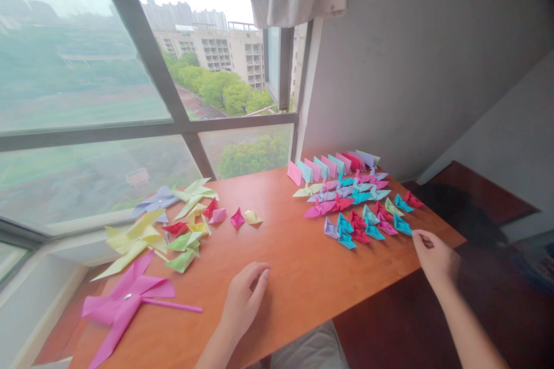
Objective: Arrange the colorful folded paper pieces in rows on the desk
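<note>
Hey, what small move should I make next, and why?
Perhaps reach your left hand toward the lone yellow folded paper: it lies apart from the folded rows on the right, and that hand shows nothing in its grip. Your right hand is close beside a blue boat.

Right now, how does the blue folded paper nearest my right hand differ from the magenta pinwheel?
The blue folded paper is much smaller than the magenta pinwheel. The pinwheel spreads wide and has a stick; the blue folded paper is compact, with none visible. Both look like folded paper.
</note>
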### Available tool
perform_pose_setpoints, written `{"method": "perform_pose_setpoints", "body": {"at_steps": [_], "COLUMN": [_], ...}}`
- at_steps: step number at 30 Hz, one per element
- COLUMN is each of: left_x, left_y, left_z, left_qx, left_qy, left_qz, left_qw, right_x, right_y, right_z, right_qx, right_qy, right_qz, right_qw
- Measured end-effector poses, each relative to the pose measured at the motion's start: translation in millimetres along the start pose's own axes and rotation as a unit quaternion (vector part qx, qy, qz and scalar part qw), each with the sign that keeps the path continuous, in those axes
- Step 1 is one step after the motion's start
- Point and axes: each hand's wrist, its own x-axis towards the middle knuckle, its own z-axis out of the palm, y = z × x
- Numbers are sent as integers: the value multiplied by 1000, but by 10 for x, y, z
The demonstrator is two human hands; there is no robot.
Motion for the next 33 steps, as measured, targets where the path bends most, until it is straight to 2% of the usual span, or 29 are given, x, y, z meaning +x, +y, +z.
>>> {"method": "perform_pose_setpoints", "body": {"at_steps": [7, 15, 26, 33], "left_x": [12, 0, 6, 3], "left_y": [0, -10, -41, -33], "left_z": [0, 7, 17, 20], "left_qx": [2, 3, 0, 1], "left_qy": [-3, -2, 7, 3], "left_qz": [-4, 6, 22, 19], "left_qw": [1000, 1000, 1000, 1000], "right_x": [88, 109, 100, 77], "right_y": [29, 25, 11, -100], "right_z": [113, 154, 137, 58], "right_qx": [2, 18, 18, 18], "right_qy": [-32, -35, -37, -5], "right_qz": [33, 44, 47, 35], "right_qw": [999, 998, 998, 999]}}
